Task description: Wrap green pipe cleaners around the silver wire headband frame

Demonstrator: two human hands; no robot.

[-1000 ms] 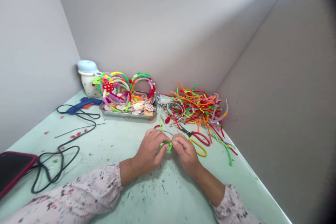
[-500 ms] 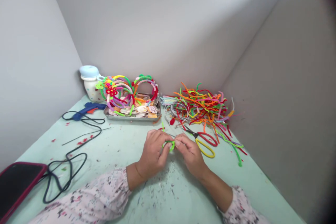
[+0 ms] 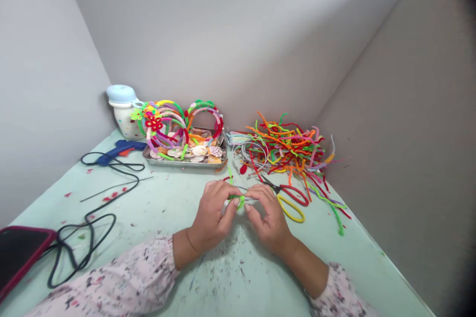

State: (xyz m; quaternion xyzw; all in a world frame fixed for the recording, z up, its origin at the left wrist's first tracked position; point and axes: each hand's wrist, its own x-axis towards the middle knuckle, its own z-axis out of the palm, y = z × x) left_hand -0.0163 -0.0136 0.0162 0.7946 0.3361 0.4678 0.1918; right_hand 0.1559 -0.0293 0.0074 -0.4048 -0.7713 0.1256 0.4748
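Note:
Close together above the middle of the table, both my hands work at a bright green pipe cleaner (image 3: 241, 202) on a thin grey band (image 3: 251, 199), which looks like a headband hoop. My left hand (image 3: 213, 213) pinches the green pipe cleaner and the band between thumb and fingers. My right hand (image 3: 269, 215) curls its fingers over the band just right of the green piece, its thumb a little apart from the index fingertip. Most of the band is hidden by my fingers. Scissors (image 3: 284, 195) with one red and one yellow handle lie beside my right hand.
Behind stands a metal tray (image 3: 186, 163) of shells with colourful wrapped headbands (image 3: 167, 129). A heap of pipe cleaners (image 3: 290, 146) and plain grey hoops (image 3: 251, 156) lie right. Leftward are a blue glue gun (image 3: 121, 151), black cable (image 3: 100, 230), lidded cup (image 3: 124, 114) and phone (image 3: 26, 255).
My right thumb has come off the green pipe cleaner, opening a small gap between it and the index finger. My left hand keeps its pinch. The view has shifted slightly.

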